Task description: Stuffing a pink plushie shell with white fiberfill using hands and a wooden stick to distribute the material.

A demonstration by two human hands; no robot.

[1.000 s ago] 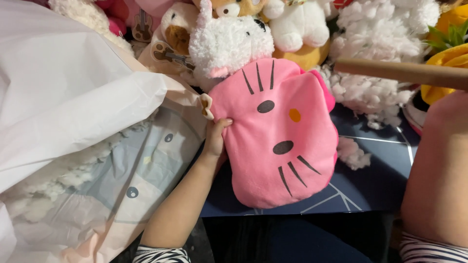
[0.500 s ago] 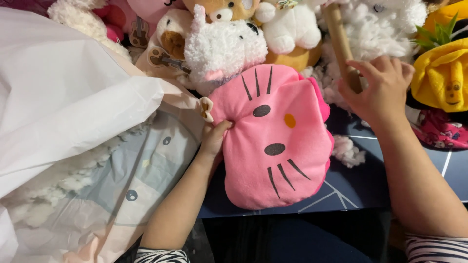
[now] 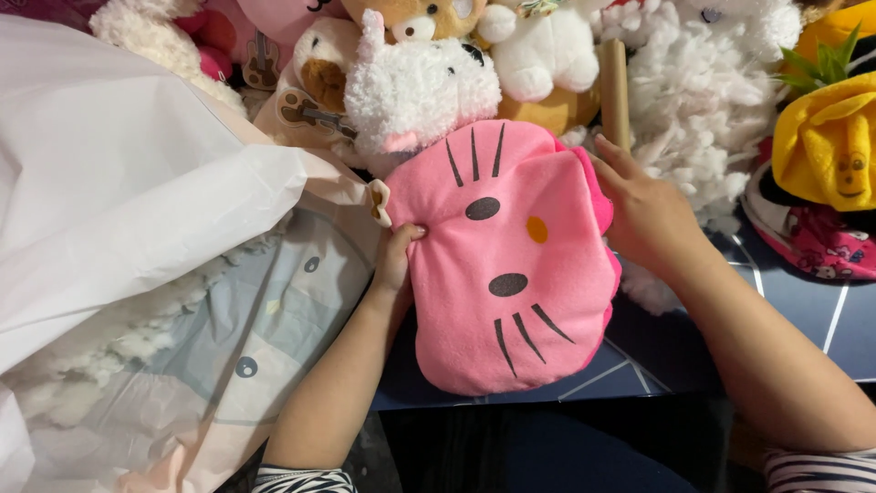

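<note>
Dark blue tabletop [image 3: 803,338] with pale lines is carrying a pink cat-face cushion [image 3: 511,265], lying flat between both hands. Left hand [image 3: 394,265] is pinching its left edge, fingers clamped on the fabric; right hand [image 3: 643,215] is pressing the right edge, fingers together and flat. Loose white stuffing [image 3: 693,91] may be spilling or snagging if the cushion slips, since plush toys [image 3: 420,82] and a white plastic bag [image 3: 119,192] are crowding it closely

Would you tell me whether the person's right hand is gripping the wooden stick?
No, the right hand lies on the pink cat-face plush, while the wooden stick stands apart above it.
</note>
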